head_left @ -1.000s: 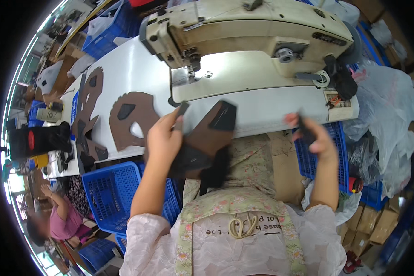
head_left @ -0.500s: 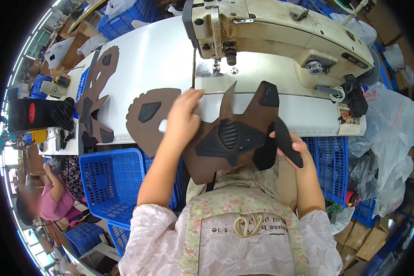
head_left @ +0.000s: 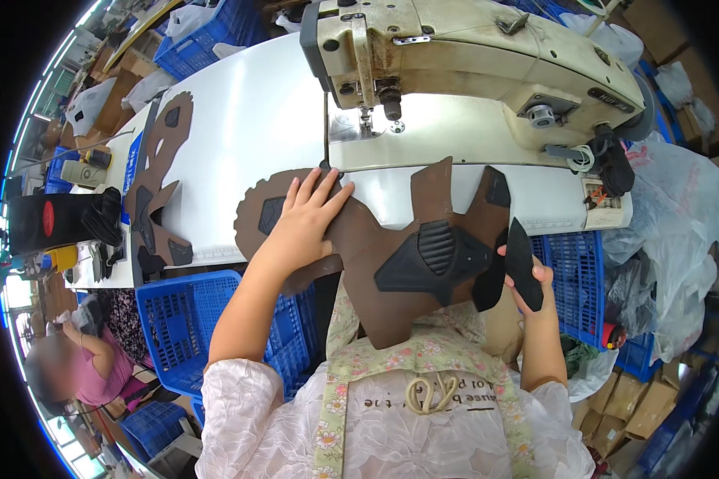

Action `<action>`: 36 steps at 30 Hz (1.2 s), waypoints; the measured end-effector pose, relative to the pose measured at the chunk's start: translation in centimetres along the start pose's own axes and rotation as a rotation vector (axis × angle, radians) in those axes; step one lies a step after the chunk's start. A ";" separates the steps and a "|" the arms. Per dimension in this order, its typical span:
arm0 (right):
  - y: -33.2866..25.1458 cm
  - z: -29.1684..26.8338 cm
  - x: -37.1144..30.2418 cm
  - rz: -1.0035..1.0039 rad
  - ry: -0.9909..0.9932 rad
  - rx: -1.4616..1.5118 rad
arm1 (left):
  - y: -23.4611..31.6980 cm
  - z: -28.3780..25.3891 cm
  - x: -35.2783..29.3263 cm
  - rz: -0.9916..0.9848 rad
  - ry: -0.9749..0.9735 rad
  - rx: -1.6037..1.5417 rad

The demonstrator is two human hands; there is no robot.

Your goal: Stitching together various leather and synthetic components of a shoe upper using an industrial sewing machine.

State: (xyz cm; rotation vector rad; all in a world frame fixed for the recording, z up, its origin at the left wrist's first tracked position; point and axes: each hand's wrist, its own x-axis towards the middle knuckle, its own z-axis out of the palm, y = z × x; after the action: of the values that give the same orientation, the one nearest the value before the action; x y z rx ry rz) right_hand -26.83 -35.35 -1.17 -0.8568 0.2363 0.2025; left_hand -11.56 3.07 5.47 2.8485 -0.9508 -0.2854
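A brown panel (head_left: 351,275) with black patches, cut like a shoe upper, hangs over the front edge of the sewing table (head_left: 256,104). At its middle is a ribbed black moulded patch (head_left: 431,259). My left hand (head_left: 299,227) lies flat on the panel's left part with fingers spread. On the right, my right hand (head_left: 537,281) grips a narrow pointed black piece (head_left: 524,267) beside the panel's black end. Part of that hand is hidden behind the piece. The sewing machine (head_left: 471,68) stands behind, its needle area apart from the panel.
Another brown-and-black panel (head_left: 164,144) lies at the table's left. Blue baskets (head_left: 188,319) stand below the table at left and right. A black machine part (head_left: 64,219) is at the far left, near a seated person in pink. Clear plastic bags (head_left: 671,239) hang at right.
The panel has shifted down and right and its upper flap has spread flatter. My left hand has opened out onto it. My right hand has moved slightly right and down with the black piece.
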 end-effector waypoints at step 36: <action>1.4 10.2 14.0 -0.642 0.023 -1.303 | 0.6 3.5 4.3 0.119 0.132 -0.019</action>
State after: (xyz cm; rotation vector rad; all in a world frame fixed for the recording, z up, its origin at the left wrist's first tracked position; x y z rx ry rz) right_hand -12.58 -25.48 0.29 -2.1704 -0.2099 -0.3126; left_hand -9.31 -0.17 1.59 2.7401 -1.0789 -0.0929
